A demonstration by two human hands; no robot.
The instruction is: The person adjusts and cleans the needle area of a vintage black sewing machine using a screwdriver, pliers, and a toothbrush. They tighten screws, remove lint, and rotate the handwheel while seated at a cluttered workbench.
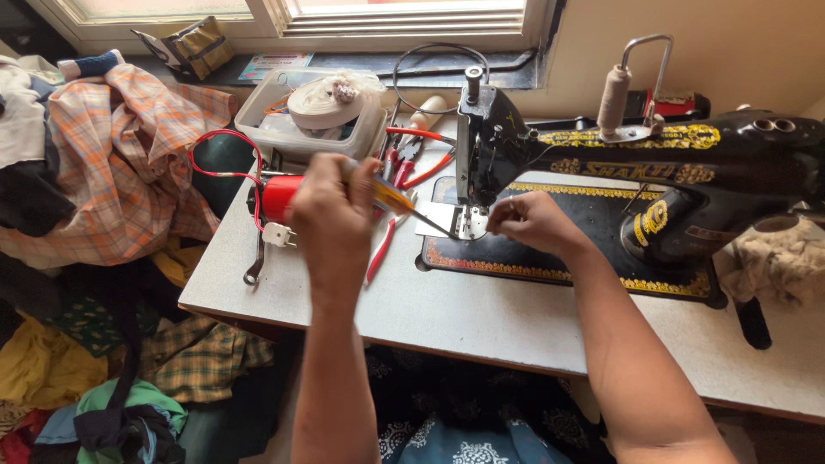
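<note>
The left hand (333, 215) is wrapped around the yellow handle of a screwdriver (397, 199), fingers pressed tight about it, with the thin steel shaft slanting down and rightward so that its tip meets the metal plate (447, 219) under the needle of the black sewing machine (636, 172). The screwdriver looks light and stiff, its plastic handle thick enough for a full-fist hold; the handle is the place to take it, since the bare shaft seems slim and likely slippery. The left wrist is bent back, the forearm rising from the near edge of the table (481, 318). The right hand (533, 222) rests on the machine's bed just beside the needle area, fingers curled together as if pinching some small part there; what they pinch is too small to tell. The machine itself looks heavy and rigid, set into the right half of the table. Toward the far left corner lie red-handled pliers (412, 155), a red motor (277, 196) with a white plug, and a clear plastic box (296, 129). Heaped clothes (112, 163) crowd the left edge.
</note>
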